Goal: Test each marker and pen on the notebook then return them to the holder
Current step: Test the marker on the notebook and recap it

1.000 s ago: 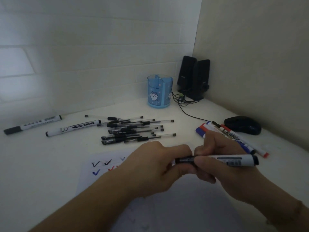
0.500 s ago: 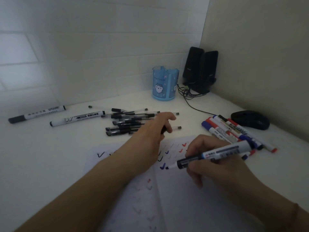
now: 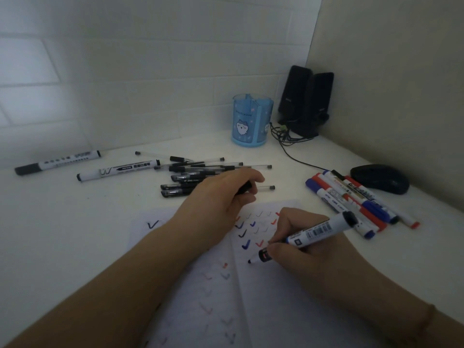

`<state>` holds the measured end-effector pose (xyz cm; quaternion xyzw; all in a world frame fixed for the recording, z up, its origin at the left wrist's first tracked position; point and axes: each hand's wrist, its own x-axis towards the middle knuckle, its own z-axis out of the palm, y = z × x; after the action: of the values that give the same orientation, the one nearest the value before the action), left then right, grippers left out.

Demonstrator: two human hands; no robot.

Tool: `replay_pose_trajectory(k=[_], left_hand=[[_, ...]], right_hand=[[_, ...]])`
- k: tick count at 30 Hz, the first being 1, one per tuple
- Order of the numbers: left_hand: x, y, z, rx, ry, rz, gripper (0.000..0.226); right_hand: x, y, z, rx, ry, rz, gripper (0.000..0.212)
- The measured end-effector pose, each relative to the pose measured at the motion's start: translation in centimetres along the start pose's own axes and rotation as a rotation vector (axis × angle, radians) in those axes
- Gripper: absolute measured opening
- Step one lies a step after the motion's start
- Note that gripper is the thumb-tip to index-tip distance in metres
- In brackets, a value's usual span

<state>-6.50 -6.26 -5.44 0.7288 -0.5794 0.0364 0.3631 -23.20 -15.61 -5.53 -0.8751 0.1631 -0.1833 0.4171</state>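
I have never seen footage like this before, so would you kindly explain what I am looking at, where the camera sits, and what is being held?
There is no machine here: these are a person's two bare hands, filmed by one wide-angle camera worn on the head, looking forward and down at a white desk.

The right hand holds an uncapped marker in a writing grip, tip just at the open notebook, whose pages carry red, blue and black ticks. The left hand rests at the notebook's top edge, holding a small black piece, probably the marker's cap.

Behind lie a pile of black pens and two more markers; to the right, a bunch of red and blue markers, a mouse, and at the back a blue holder beside speakers.
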Motion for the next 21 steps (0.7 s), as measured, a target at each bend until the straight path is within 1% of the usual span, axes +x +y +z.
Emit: replay_pose_trajectory(k=[3,6,9,11,12,15,18,21], left_hand=[[0.0,0.1,0.0,-0.046,-0.041,-0.069,0.034],[0.0,0.2,0.0,-0.09,-0.065,-0.123,0.03],[0.0,0.4,-0.1,-0.12,-0.05,-0.164,0.029],[0.0,0.5,-0.2,-0.102,-0.043,-0.166,0.028],[0.0,0.6,-0.2,-0.092,-0.043,-0.158,0.027],[-0.1,0.9,-0.2,-0.078,-0.055,-0.086,0.024],[-0.2,1.0,-0.2,-0.08,-0.018,0.009,0.023],[-0.3,0.8,0.0,-0.091,0.019,0.096,0.025]], right_hand=[[0.2,0.0,-0.4,0.027,0.12,0.003,0.017],[0.5,0.1,-1.6,0.264,0.228,0.005,0.016],[0.5,0.4,-2.8,0.415,0.238,-0.038,0.025],[0.6,0.5,-3.2,0.533,0.211,-0.053,0.018],[0.6,0.6,-3.3,0.565,0.199,-0.056,0.013],[0.8,0.7,-3.2,0.568,0.174,-0.056,0.013],[0.9,0.8,-3.1,0.519,0.159,-0.04,0.034],[1.0,0.9,-3.1,0.529,0.152,-0.035,0.039]])
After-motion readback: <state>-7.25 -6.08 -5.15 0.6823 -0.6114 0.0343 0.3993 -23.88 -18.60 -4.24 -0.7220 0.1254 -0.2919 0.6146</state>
